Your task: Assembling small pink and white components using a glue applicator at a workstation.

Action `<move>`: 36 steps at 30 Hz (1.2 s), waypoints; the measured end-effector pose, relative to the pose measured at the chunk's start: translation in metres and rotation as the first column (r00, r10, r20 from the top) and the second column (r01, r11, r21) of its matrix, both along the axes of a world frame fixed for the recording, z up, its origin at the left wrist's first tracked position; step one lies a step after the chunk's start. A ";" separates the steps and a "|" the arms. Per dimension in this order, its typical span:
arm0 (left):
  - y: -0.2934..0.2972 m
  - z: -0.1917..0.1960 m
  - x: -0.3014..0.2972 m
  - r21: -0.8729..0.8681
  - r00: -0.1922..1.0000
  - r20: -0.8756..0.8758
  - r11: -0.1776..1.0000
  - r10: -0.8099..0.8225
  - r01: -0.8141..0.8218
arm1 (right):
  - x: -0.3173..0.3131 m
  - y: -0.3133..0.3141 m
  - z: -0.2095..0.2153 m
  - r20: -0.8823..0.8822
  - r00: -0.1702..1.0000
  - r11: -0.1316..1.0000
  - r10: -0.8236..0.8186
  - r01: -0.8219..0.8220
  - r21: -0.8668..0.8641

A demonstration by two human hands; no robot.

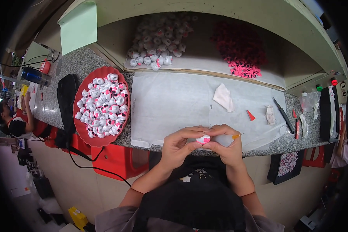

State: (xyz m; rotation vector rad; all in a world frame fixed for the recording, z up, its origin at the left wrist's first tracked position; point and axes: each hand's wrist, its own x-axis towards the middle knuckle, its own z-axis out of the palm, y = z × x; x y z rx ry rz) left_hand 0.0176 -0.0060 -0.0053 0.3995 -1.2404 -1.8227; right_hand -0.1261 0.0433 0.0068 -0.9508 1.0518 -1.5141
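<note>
In front of my chest, over the table's near edge, a small white-and-pink figurine head (203, 139) sits between the fingertips of both hands. My left hand (176, 146) is closed, gripping its left side with fingers and thumb. My right hand (230, 151) presses on the right side and also keeps a translucent squeeze bottle (222, 140) in its palm. That bottle has an orange needle tip (236, 136) pointing out to the right. White paper (170, 104) covers the tabletop just beyond my hands.
On the left stands a red tray (78, 112) heaped with similar pieces. The shelf holds piled white heads (158, 42) and pink pieces (244, 69). A white cloth (223, 98), a red scrap (251, 115) and a black pen-like tool (284, 116) lie right. Another person (17, 121) sits far left.
</note>
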 end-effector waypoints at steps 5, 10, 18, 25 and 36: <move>0.001 -0.001 -0.003 -0.052 0.998 0.046 0.998 0.045 -0.042 | 0.000 -0.001 -0.003 0.053 0.999 1.000 -0.005 0.003 0.030; 0.001 0.005 -0.003 -0.060 0.988 0.142 0.997 0.058 -0.050 | 0.000 -0.001 -0.003 0.054 0.998 0.998 -0.039 0.037 0.041; 0.000 -0.001 -0.003 -0.136 0.990 0.096 0.987 0.101 -0.088 | 0.002 0.002 0.002 0.025 0.998 0.994 -0.060 0.057 0.092; 0.005 0.001 0.000 -0.005 0.992 0.109 0.998 0.067 -0.067 | 0.002 0.005 0.000 0.046 0.998 0.997 -0.043 0.039 0.072; 0.009 0.000 -0.005 -0.011 0.976 0.136 0.985 0.173 -0.173 | 0.009 0.002 -0.006 0.179 0.982 0.997 -0.057 0.045 0.071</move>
